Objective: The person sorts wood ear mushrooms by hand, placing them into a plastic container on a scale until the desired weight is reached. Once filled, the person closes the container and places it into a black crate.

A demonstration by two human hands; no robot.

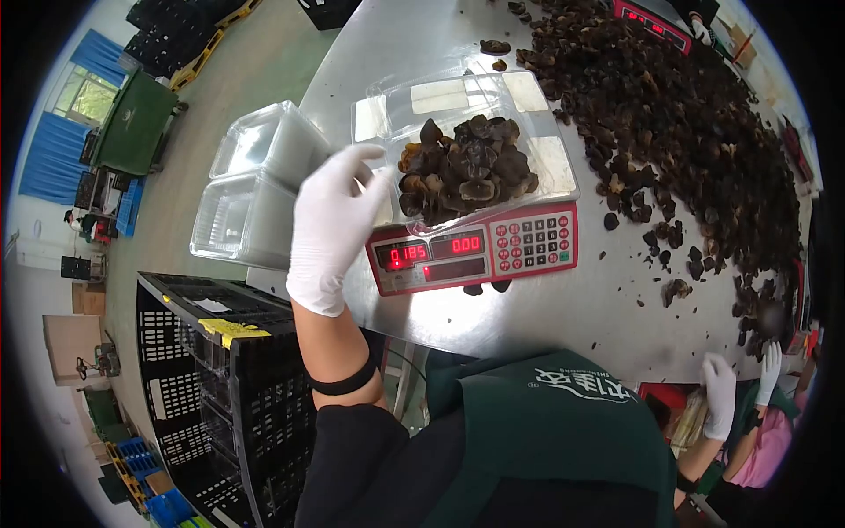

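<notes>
My left hand (339,211), in a white glove, is beside a red digital scale (537,242), thumb and bent forefinger apart at the left side of a clear plastic box (414,211). Dark wood ear mushrooms (466,167) are heaped in that box, which rests on the scale's platform. Red digits on the display (431,251) read 0.185 and 0.00. Far to the right, by the table's near edge, my gloved right hand (720,396) is raised with its fingers loosely extended and nothing visible in them.
Stacked clear boxes (264,145) stand left of the scale on the metal table (475,321). A large pile of mushrooms (669,132) covers the right side. Black crates (264,405) stand at lower left. Another person's gloved hand (769,374) is beyond my right hand; another red scale (651,26) sits at the far end.
</notes>
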